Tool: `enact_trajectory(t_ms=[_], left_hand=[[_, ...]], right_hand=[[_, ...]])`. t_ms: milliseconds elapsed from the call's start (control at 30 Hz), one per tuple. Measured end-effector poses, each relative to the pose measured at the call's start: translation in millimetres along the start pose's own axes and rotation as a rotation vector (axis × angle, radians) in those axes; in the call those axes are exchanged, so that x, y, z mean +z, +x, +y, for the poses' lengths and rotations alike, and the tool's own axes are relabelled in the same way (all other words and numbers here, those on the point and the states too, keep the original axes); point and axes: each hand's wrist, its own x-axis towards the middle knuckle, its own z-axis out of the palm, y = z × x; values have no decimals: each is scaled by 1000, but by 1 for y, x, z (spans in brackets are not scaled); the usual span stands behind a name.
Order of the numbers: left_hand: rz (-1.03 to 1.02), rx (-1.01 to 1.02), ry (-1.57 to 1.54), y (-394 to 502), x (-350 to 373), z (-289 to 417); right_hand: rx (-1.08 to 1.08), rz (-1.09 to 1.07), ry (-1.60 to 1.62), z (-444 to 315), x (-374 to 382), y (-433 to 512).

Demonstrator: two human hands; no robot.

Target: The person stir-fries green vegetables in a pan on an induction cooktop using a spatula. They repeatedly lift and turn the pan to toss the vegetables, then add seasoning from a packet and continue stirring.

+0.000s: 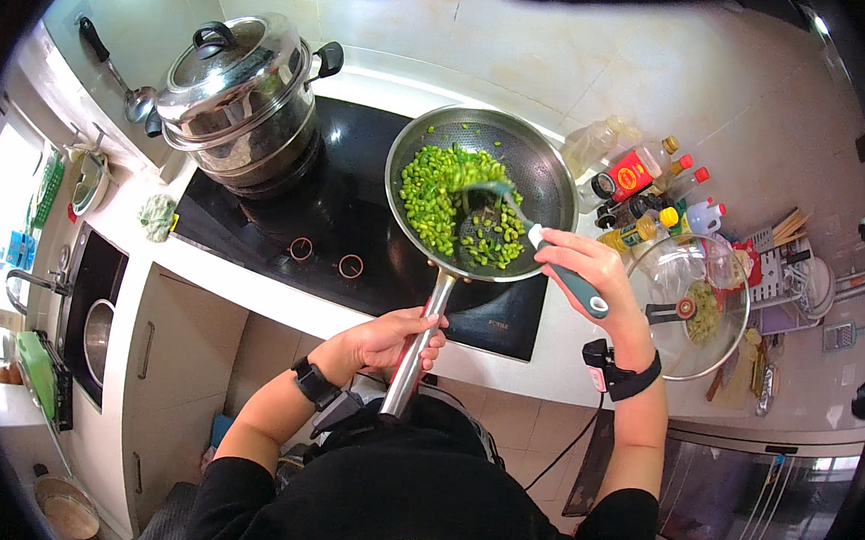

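Note:
My left hand (401,338) is closed around the steel handle (417,359) of a frying pan (550,195) on the black cooktop (348,189). Green beans (438,195), shelled and mixed with bits of chopped green, lie mostly in the left and lower part of the pan. My right hand (590,270) grips the grey-green handle of a spatula or turner (571,280). Its blurred head is among the beans near the middle of the pan.
A lidded steel steamer pot (241,106) stands on the cooktop's left. Sauce and oil bottles (642,172) stand right of the pan, with a glass lid (704,364) nearer me. A ladle (132,98) hangs on the left wall. The sink (94,261) is far left.

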Motion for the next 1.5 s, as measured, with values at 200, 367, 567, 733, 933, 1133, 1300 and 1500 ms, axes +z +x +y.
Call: enact_trajectory(t_ms=[200, 367, 567, 733, 933, 1133, 1300, 1500], left_hand=[[-29, 26, 70, -1, -5, -1], [-1, 30, 77, -7, -19, -2], [4, 24, 151, -15, -41, 0], [87, -29, -9, -5, -59, -14], [250, 37, -44, -1, -77, -57], [155, 186, -82, 50, -48, -98], [225, 365, 88, 120, 9, -123], [300, 329, 70, 181, 46, -128]], right_hand=[[-77, 35, 91, 14, 43, 13], [-14, -184, 173, -14, 4, -3], [96, -200, 83, -50, -39, -33], [33, 2, -27, -21, 17, -35], [-88, 138, -102, 35, 69, -62], [-107, 124, -48, 62, 64, -111], [-25, 179, -142, 45, -17, -182], [202, 330, -15, 34, -160, -283]])
